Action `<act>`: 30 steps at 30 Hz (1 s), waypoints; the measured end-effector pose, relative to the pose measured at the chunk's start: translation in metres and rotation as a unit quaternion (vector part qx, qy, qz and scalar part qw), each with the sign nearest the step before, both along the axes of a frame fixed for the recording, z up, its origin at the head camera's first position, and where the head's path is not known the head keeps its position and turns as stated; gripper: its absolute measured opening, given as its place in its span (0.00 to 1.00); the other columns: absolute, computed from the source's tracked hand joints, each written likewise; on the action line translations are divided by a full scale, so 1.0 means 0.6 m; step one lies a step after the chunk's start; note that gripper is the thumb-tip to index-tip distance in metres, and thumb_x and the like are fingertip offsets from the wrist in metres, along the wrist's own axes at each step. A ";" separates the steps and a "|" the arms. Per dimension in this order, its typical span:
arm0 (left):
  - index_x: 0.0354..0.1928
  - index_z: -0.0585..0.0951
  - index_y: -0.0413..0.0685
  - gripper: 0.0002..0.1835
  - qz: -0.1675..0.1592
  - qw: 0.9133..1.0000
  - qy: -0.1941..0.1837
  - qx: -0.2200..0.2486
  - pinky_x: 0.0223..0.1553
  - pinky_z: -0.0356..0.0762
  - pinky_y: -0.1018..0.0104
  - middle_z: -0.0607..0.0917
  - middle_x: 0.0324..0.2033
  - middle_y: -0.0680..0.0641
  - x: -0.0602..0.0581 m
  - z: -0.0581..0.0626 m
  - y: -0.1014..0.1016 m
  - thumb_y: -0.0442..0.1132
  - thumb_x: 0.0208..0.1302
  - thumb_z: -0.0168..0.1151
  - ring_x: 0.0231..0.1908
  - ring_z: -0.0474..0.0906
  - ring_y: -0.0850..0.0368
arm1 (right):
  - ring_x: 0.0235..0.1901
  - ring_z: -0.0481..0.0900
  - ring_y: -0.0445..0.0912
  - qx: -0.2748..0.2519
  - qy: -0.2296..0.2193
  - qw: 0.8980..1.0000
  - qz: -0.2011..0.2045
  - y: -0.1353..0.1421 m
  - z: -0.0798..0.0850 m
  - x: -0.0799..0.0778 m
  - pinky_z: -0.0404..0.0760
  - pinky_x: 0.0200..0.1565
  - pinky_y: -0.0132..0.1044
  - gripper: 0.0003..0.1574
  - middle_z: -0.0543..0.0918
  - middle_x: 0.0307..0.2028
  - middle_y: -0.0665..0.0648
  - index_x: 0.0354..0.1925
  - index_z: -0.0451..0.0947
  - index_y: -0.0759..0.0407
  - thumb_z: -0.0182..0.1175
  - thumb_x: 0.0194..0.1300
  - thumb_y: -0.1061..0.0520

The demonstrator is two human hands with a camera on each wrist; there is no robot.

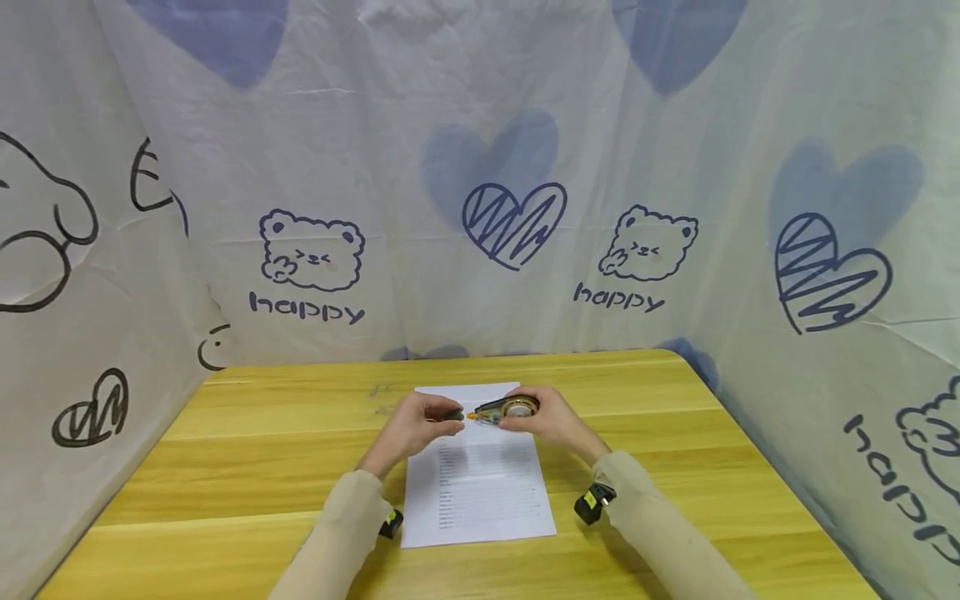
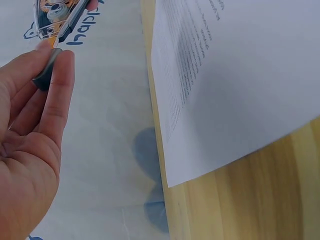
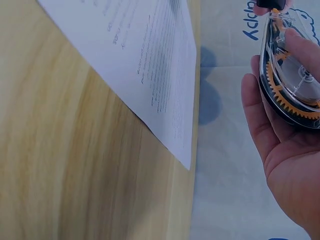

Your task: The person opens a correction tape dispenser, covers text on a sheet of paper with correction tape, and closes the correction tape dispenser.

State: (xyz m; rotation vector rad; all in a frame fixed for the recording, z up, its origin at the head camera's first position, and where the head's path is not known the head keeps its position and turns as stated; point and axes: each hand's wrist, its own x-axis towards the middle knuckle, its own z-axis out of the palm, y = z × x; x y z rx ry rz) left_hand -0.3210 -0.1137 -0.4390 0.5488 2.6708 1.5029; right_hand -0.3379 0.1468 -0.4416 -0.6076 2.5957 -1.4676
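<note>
A correction tape [image 1: 504,409] with a clear body, orange gear and orange tip is held in my right hand [image 1: 553,418], over the upper part of a printed sheet of paper [image 1: 487,500]. Its gear wheel [image 3: 280,92] shows in the right wrist view, the thumb lying across the clear side. My left hand [image 1: 414,429] pinches a small dark cap [image 2: 46,75] between thumb and fingers. The cap is right at the tape's orange tip; whether they touch I cannot tell. In the left wrist view the tape's body [image 2: 55,12] is cut off at the top.
The paper lies on a yellow wood-grain table [image 1: 262,467]. Behind it and at both sides hangs a pale cloth [image 1: 405,275] printed with hearts and bears. A small black device sits at each wrist, the right device [image 1: 594,502] close to the paper's edge.
</note>
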 end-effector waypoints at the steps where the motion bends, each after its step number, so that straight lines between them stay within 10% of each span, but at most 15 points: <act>1: 0.47 0.87 0.48 0.14 -0.001 1.000 -0.002 -0.001 0.39 0.85 0.65 0.88 0.39 0.50 0.000 0.000 0.001 0.40 0.58 0.72 0.38 0.84 0.58 | 0.40 0.81 0.44 -0.001 -0.002 1.000 0.003 -0.001 0.007 0.006 0.83 0.42 0.37 0.24 0.84 0.44 0.58 0.53 0.80 0.58 0.72 0.58 0.55; 30: 0.46 0.87 0.44 0.12 -0.053 0.998 -0.021 0.032 0.43 0.84 0.47 0.89 0.36 0.47 -0.003 0.002 0.031 0.37 0.60 0.70 0.33 0.85 0.59 | 0.40 0.82 0.47 -0.047 -0.011 0.998 0.041 -0.004 -0.015 0.001 0.84 0.41 0.38 0.23 0.83 0.44 0.58 0.51 0.81 0.55 0.72 0.58 0.53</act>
